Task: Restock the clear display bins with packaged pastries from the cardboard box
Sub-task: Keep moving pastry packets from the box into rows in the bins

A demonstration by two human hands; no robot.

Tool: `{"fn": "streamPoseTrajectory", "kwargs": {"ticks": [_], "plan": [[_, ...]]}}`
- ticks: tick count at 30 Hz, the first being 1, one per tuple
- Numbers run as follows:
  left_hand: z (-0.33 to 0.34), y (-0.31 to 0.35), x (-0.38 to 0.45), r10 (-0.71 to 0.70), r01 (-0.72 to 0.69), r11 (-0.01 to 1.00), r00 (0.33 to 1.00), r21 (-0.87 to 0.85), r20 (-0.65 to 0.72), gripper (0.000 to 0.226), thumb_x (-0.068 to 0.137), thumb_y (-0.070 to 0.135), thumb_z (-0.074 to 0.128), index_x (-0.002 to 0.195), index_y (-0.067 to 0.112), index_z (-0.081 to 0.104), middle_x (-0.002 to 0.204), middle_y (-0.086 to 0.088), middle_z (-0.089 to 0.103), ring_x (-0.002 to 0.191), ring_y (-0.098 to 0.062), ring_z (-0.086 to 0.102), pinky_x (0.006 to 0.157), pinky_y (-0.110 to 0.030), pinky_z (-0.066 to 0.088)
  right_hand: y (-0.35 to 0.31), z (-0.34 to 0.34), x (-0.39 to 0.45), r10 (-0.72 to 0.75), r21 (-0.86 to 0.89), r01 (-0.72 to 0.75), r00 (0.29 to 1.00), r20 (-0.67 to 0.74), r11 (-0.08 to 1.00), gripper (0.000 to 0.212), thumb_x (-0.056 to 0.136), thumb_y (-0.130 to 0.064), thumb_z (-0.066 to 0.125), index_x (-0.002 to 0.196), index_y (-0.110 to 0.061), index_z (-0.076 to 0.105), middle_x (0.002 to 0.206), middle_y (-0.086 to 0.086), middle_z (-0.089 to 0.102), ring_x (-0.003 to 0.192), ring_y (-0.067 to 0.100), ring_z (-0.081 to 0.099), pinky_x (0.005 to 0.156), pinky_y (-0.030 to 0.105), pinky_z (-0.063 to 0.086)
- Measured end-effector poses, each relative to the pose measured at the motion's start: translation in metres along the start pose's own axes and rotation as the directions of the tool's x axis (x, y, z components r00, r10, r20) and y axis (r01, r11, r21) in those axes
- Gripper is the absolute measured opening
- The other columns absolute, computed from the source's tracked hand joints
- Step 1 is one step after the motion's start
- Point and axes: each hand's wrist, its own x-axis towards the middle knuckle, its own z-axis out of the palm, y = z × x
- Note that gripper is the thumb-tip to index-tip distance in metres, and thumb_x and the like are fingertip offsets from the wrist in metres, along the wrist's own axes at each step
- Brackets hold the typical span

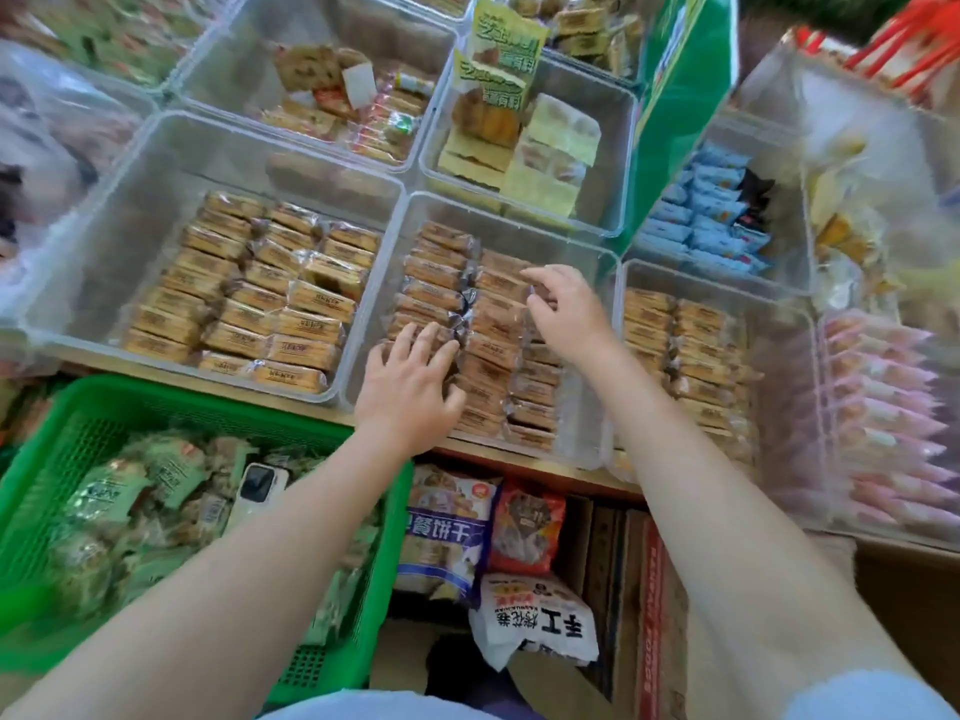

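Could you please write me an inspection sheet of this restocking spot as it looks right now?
Surface: wooden shelf edge carrying rows of clear bins.
Job's things: middle bin holds rows of brown packaged pastries; left bin and right bin hold similar golden packs. Cardboard box sits below the shelf.
Clutter: green basket of green packets with a phone lying on them; snack bags under the shelf.
Grippers: left hand rests on the pastries, fingers spread; right hand pinches a pack's wrapper edge.
Cables: nothing seen.
Surroundings: more bins of blue and pink packets to the right; far edges blurred.
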Motion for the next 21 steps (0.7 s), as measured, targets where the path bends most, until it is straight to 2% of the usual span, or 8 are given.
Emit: {"fn": "streamPoseTrajectory", "kwargs": {"ticks": [3, 6, 9, 13, 15, 18, 19, 21], "plan": [[0.002, -0.001, -0.002, -0.035, 0.035, 0.999, 0.999, 0.035, 0.004, 0.061, 0.1, 0.048, 0.033, 0.158, 0.031, 0.027, 0.168, 0.0, 0.015, 0.155, -0.021, 0.007, 0.124, -0.05, 0.01, 0.016, -0.04, -0.067, -0.042, 0.138, 0.039, 0.999, 0.019, 0.99, 0.027, 0.104, -0.025, 0.046, 0.119, -0.022, 0.068, 0.111, -0.004, 0.07, 0.102, 0.012, 0.065, 0.095, 0.037, 0.053], [0.0, 0.037, -0.012, -0.139, 0.145, 0.988, 0.984, 0.045, -0.113, 0.047, 0.099, 0.033, 0.045, 0.142, 0.016, 0.049, 0.158, -0.016, 0.034, 0.149, -0.033, 0.022, 0.119, -0.054, 0.018, 0.051, -0.088, -0.146, 0.001, 0.449, 0.013, 1.0, -0.031, 0.894, 0.03, 0.106, -0.027, 0.044, 0.097, -0.015, 0.069, 0.082, 0.002, 0.072, 0.072, 0.016, 0.068, 0.066, 0.029, 0.054], [0.008, 0.136, -0.042, -0.011, -0.028, 0.973, 0.986, -0.231, -0.166, 0.033, 0.098, 0.023, 0.051, 0.122, 0.004, 0.06, 0.131, -0.022, 0.054, 0.126, -0.039, 0.045, 0.102, -0.05, 0.036, 0.104, -0.128, -0.215, 0.149, 0.703, 0.019, 0.973, -0.177, 0.711, 0.041, 0.105, -0.028, 0.043, 0.073, -0.01, 0.062, 0.068, 0.012, 0.065, 0.059, 0.021, 0.06, 0.057, 0.029, 0.048], [0.036, 0.278, -0.093, 0.151, -0.047, 0.734, 0.984, -0.677, 0.096, 0.049, 0.099, 0.04, 0.056, 0.141, 0.017, 0.048, 0.139, -0.005, 0.049, 0.131, -0.024, 0.046, 0.106, -0.039, 0.039, 0.192, -0.154, -0.287, 0.367, 0.863, -0.007, 0.907, -0.207, 0.504, 0.048, 0.106, -0.025, 0.042, 0.06, -0.013, 0.051, 0.059, 0.01, 0.059, 0.055, 0.026, 0.054, 0.053, 0.03, 0.044], [0.053, 0.327, -0.115, 0.212, -0.073, 0.704, 0.971, -0.707, 0.111, 0.069, 0.095, 0.048, 0.061, 0.152, 0.024, 0.032, 0.153, -0.005, 0.037, 0.142, -0.021, 0.035, 0.115, -0.041, 0.034, 0.237, -0.151, -0.314, 0.484, 0.797, -0.179, 0.861, -0.156, 0.576, 0.043, 0.105, -0.022, 0.044, 0.065, -0.009, 0.053, 0.06, 0.009, 0.061, 0.056, 0.026, 0.056, 0.057, 0.035, 0.045], [0.074, 0.373, -0.132, 0.226, -0.066, 0.726, 0.963, -0.685, 0.146, 0.1, 0.09, 0.052, 0.069, 0.161, 0.026, 0.004, 0.168, -0.001, 0.008, 0.154, -0.018, 0.011, 0.121, -0.038, 0.017, 0.296, -0.135, -0.347, 0.588, 0.414, -0.551, 0.808, 0.046, 0.725, 0.027, 0.101, -0.031, 0.051, 0.094, -0.011, 0.068, 0.089, 0.005, 0.074, 0.076, 0.015, 0.066, 0.077, 0.04, 0.055], [0.081, 0.383, -0.134, 0.209, -0.035, 0.728, 0.963, -0.685, 0.172, 0.106, 0.087, 0.052, 0.072, 0.161, 0.026, 0.0, 0.168, -0.001, 0.007, 0.154, -0.017, 0.009, 0.12, -0.035, 0.015, 0.313, -0.128, -0.356, 0.601, 0.302, -0.619, 0.783, 0.161, 0.725, 0.027, 0.101, -0.035, 0.053, 0.107, -0.014, 0.067, 0.102, 0.006, 0.073, 0.084, 0.016, 0.067, 0.081, 0.038, 0.056], [0.092, 0.394, -0.135, 0.123, 0.141, 0.641, 0.952, -0.754, 0.282, 0.113, 0.076, 0.051, 0.077, 0.16, 0.035, 0.004, 0.166, -0.001, 0.021, 0.151, -0.021, 0.025, 0.122, -0.039, 0.023, 0.336, -0.113, -0.361, 0.581, 0.101, -0.664, 0.709, 0.4, 0.741, 0.033, 0.1, -0.04, 0.054, 0.119, -0.014, 0.062, 0.111, 0.006, 0.068, 0.087, 0.017, 0.066, 0.07, 0.03, 0.055]]}}
